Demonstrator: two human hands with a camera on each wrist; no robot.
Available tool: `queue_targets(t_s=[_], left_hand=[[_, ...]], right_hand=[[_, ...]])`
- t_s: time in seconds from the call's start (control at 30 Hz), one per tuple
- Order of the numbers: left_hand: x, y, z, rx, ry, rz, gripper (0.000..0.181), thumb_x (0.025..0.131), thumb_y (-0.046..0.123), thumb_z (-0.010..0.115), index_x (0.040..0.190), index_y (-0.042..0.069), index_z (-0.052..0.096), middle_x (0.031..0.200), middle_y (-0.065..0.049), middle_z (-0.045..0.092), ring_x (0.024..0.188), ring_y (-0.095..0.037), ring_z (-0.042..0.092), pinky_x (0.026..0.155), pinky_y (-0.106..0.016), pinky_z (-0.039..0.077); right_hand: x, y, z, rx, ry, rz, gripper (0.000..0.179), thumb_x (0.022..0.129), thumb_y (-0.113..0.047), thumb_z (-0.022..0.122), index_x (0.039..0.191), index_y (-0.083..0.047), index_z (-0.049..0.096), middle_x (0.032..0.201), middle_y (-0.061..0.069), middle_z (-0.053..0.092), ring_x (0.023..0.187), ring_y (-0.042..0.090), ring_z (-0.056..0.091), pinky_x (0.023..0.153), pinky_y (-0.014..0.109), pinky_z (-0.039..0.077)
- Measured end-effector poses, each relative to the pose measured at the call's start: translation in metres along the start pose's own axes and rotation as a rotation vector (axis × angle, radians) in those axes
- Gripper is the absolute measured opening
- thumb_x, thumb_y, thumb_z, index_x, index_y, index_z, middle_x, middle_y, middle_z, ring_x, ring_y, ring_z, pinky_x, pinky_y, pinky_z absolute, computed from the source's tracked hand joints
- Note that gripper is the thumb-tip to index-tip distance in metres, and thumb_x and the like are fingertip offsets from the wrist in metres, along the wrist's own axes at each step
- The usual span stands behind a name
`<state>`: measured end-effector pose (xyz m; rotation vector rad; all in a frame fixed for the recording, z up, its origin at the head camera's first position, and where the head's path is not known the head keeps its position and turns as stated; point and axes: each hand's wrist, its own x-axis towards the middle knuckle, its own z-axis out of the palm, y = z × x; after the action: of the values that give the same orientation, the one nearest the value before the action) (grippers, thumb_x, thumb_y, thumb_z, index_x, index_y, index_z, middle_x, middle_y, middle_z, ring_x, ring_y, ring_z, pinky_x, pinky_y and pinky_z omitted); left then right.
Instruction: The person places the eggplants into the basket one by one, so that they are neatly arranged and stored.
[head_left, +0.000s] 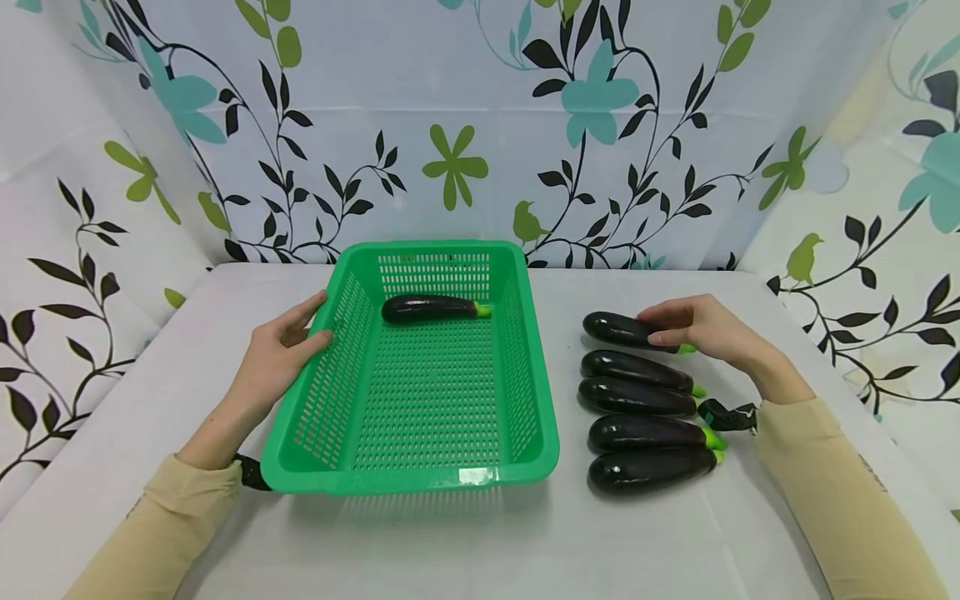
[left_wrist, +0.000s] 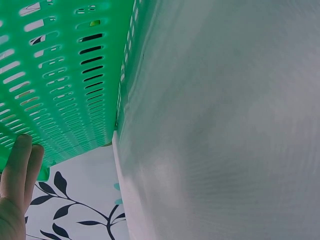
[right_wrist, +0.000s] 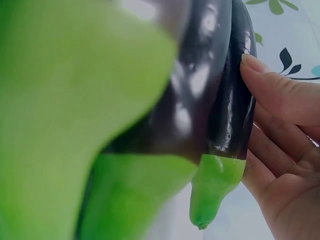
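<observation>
My left hand (head_left: 281, 350) holds the left side of a green plastic basket (head_left: 408, 482), its thumb at the rim. Two of its fingers (left_wrist: 19, 172) lie against the slotted outer wall in the left wrist view. Inside the basket, one dark eggplant (head_left: 427, 308) lies crosswise toward the far end. On the right, my right hand (head_left: 697, 325) grips the farthest eggplant (head_left: 615, 328) of a column near its green stem end. Its thumb (right_wrist: 285, 95) presses on the dark skin in the right wrist view, and the far-side fingers are partly hidden.
Several more eggplants (head_left: 637, 371) lie side by side nearer me, stems pointing right. They rest on a white-covered table (head_left: 630, 550). A leaf-patterned curtain (head_left: 480, 92) hangs behind and along both sides. Black straps (head_left: 727, 415) circle the wrists.
</observation>
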<state>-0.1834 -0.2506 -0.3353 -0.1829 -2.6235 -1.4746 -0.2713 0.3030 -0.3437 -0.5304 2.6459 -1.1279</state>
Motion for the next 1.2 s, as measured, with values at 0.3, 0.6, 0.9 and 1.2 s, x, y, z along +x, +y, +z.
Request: queue_targets(t_s=[0.3, 0.6, 0.9, 1.2], left_hand=[[0.001, -0.001, -0.001, -0.022, -0.008, -0.005, 0.059, 0.095, 0.03, 0.055, 0.148, 0.024, 0.029, 0.139, -0.016, 0.047, 0.097, 0.01, 0.054, 0.067, -0.019, 0.052], [0.0, 0.0, 0.0, -0.023, -0.007, -0.005, 0.059, 0.095, 0.029, 0.055, 0.148, 0.024, 0.029, 0.14, -0.016, 0.046, 0.098, 0.009, 0.054, 0.067, -0.019, 0.052], [0.0, 0.001, 0.0, -0.014, -0.004, -0.013, 0.059, 0.095, 0.03, 0.055, 0.148, 0.024, 0.029, 0.139, -0.016, 0.047, 0.097, 0.009, 0.054, 0.067, -0.019, 0.053], [0.0, -0.001, 0.002, -0.034, 0.011, -0.011, 0.06, 0.095, 0.031, 0.056, 0.148, 0.024, 0.03, 0.14, -0.016, 0.047, 0.099, 0.007, 0.055, 0.069, -0.018, 0.052]], right_hand=[[-0.001, -0.004, 0.002, -0.003, 0.005, -0.005, 0.044, 0.084, -0.029, 0.071, 0.123, -0.01, 0.062, 0.123, 0.009, 0.062, 0.108, 0.021, 0.059, 0.081, 0.02, 0.049], [-0.003, -0.007, 0.0, -0.022, 0.055, -0.007, 0.044, 0.083, -0.03, 0.072, 0.122, -0.013, 0.063, 0.119, 0.009, 0.064, 0.099, 0.013, 0.063, 0.077, 0.024, 0.052], [-0.005, -0.013, -0.001, -0.013, 0.072, -0.02, 0.045, 0.083, -0.029, 0.072, 0.124, -0.013, 0.062, 0.119, 0.01, 0.063, 0.097, 0.013, 0.064, 0.076, 0.025, 0.053], [-0.006, -0.02, 0.0, -0.004, 0.091, -0.007, 0.043, 0.083, -0.026, 0.072, 0.123, -0.014, 0.063, 0.119, 0.009, 0.064, 0.097, 0.015, 0.063, 0.075, 0.027, 0.053]])
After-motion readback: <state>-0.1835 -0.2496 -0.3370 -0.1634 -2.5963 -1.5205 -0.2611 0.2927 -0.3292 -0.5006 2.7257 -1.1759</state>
